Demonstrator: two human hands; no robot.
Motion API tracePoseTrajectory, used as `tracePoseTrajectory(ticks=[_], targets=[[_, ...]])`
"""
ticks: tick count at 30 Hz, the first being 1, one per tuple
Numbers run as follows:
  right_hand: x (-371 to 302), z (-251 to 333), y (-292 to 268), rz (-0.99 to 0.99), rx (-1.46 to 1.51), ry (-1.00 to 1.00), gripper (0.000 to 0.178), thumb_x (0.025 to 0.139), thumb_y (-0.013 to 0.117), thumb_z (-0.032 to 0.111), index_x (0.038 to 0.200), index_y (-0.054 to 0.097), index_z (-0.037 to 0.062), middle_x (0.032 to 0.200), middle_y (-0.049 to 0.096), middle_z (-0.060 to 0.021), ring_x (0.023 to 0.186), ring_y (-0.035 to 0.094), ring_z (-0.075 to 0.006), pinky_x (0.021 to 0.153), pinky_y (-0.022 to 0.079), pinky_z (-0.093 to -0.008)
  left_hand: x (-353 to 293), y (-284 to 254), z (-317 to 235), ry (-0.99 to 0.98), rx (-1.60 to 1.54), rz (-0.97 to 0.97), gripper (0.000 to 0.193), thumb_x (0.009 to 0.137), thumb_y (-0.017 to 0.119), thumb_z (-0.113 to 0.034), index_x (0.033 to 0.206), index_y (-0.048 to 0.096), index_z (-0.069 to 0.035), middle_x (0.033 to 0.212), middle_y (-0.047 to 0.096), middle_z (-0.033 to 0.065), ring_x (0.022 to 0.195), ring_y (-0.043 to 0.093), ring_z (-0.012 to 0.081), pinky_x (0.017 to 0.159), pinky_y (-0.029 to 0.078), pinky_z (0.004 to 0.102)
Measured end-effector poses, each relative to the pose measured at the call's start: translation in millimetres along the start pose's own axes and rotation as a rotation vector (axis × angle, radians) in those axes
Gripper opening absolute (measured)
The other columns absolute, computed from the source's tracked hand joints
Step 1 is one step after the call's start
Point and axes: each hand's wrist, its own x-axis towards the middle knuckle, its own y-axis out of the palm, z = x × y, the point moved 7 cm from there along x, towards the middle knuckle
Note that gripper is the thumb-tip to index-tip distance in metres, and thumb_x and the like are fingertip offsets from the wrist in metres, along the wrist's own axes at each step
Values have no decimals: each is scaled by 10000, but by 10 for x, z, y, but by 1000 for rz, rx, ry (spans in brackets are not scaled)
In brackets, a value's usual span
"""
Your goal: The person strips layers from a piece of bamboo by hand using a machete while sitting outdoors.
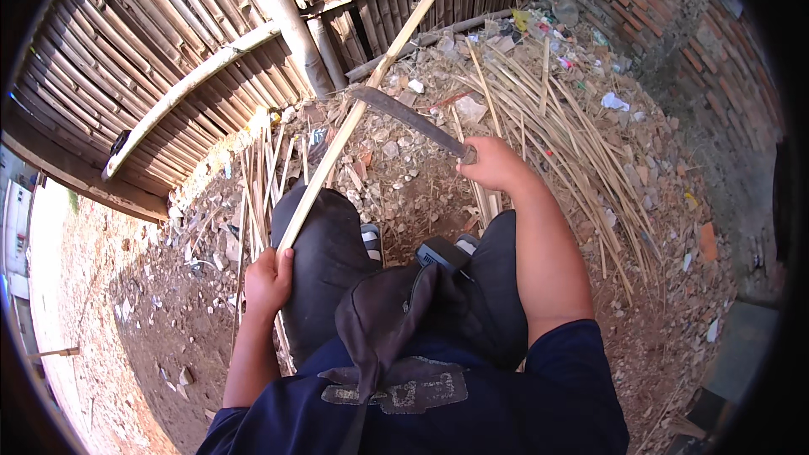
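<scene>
My left hand is closed round the lower end of a long, pale bamboo strip, beside my left knee. The strip slants up and away to the right, its far end near the fence. In my right hand is the handle of a machete with a dark, worn blade. The blade points up and left, and its tip overlaps the strip about two thirds of the way up; whether the two touch I cannot tell. The fingers of my right hand are wrapped round the handle.
A heap of split bamboo strips lies on the ground at the right. More strips lean at my left knee. A bamboo fence stands ahead and left, a brick wall at the right. Stones and litter cover the dirt.
</scene>
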Motion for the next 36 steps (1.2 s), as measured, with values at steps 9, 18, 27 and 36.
tracePoseTrajectory(ticks=[9,18,27,36], targets=[[-76,389,207,145,-48,-122,435,801,764,287,1182,707,86,1029,727,-200,995,700,-369,864,553,-460,-4,10,31,-5,-4,-10,533,1006,612,-452,713,500,-21,602,563,224,574,588,440,566,452,513],[-11,39,38,17,41,2,477,793,793,296,1215,709,89,1051,729,-207,1007,701,-376,879,551,-450,-2,-12,0,6,-5,5,524,1006,609,-448,724,516,-17,626,585,232,598,603,448,577,455,520],[2,181,137,71,35,-61,469,804,776,299,1197,696,55,1026,721,-243,1001,699,-391,880,546,-456,-5,2,38,-36,-20,11,538,1006,602,-471,724,515,-21,613,575,218,583,593,432,574,453,504],[-4,150,141,77,54,-72,463,818,779,323,1176,693,44,983,724,-227,978,702,-385,868,543,-452,-1,21,47,-24,-31,8,533,1007,607,-461,723,521,-18,605,571,214,576,587,429,569,446,501]])
